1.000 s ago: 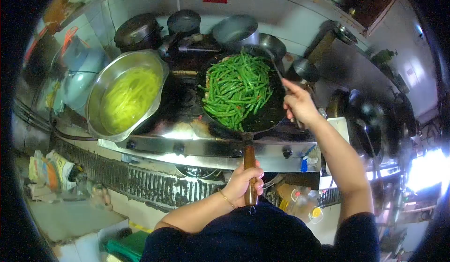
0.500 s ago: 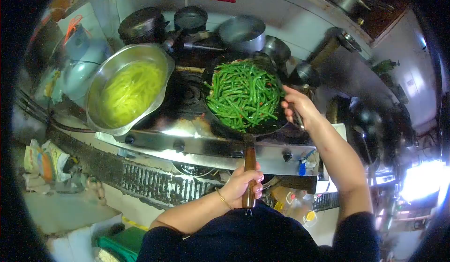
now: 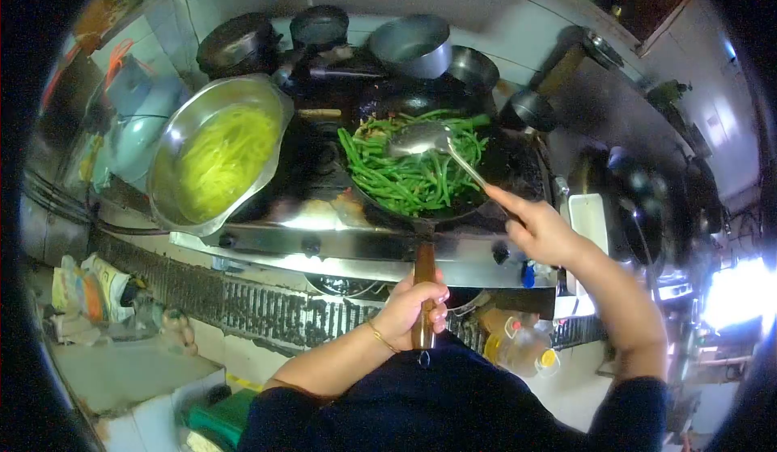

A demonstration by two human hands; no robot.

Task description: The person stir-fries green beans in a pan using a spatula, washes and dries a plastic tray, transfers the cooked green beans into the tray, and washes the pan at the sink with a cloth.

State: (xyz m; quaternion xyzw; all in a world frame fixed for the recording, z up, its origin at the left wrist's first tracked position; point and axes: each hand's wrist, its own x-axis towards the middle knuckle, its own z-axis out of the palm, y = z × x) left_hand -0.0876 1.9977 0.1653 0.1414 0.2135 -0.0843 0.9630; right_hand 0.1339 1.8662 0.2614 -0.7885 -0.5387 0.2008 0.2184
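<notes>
My left hand (image 3: 409, 310) is wrapped round the brown wooden handle (image 3: 424, 270) of a dark wok (image 3: 396, 219) on the stove. Cut green beans (image 3: 405, 181) fill much of the wok, with small reddish bits among them. In my right hand (image 3: 544, 227) is the handle of a metal cooking spoon (image 3: 419, 138), whose broad, rounded head rests over the upper part of the beans. My right index finger stretches along that handle. Left of the wok sits a large steel basin (image 3: 279, 120) with pale yellow-green strips (image 3: 227, 161) in liquid.
Several pans, among them a grey pot (image 3: 411, 46), line the back of the stove. Control knobs (image 3: 311, 246) run along its front. Below right are plastic oil bottles (image 3: 518, 348). A white rectangular tray (image 3: 588, 221) lies to the right, and a counter (image 3: 129, 367) at lower left.
My right hand has moved from the wok's right rim down and outward, and the spoon's head now shows over the beans. The beans have shifted. The camera view has shifted slightly.
</notes>
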